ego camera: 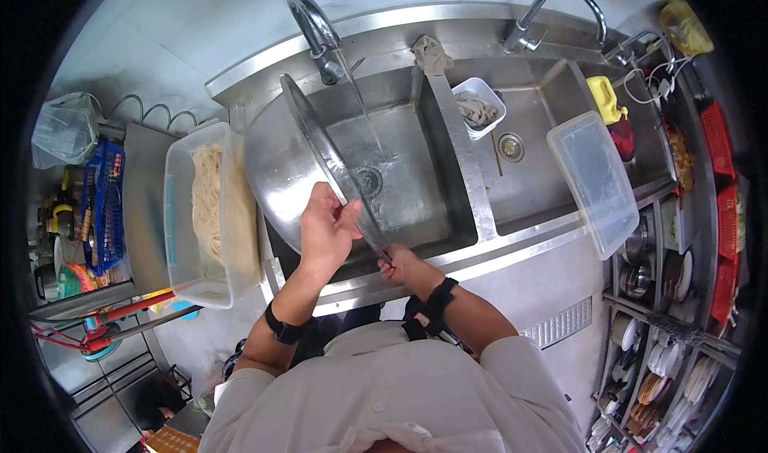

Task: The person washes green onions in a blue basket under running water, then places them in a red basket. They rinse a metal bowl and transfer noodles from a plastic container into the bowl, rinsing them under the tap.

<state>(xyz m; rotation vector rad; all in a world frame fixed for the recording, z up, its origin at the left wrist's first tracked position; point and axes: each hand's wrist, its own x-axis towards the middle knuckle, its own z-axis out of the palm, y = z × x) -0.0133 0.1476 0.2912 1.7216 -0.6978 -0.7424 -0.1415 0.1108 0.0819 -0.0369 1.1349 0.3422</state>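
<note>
A large stainless steel bowl [279, 153] is tipped on its side over the left sink basin [414, 171], its mouth facing right. My left hand [327, 228] grips the bowl's rim at about its middle, thumb on the edge. Lower on the same rim, my right hand [399, 264] pinches it near the sink's front edge. Water runs from the left faucet [324, 39] into the basin and spreads around the drain [367, 181]. The inside of the bowl is mostly hidden from this angle.
Left of the sink stands a clear plastic bin [225, 213] holding noodle-like strands. A grey cloth [432, 55] lies on the divider's back end. The right basin holds a white tub [478, 130]; a translucent lid [594, 183] rests across its right side. Dish shelves [645, 315] stand right.
</note>
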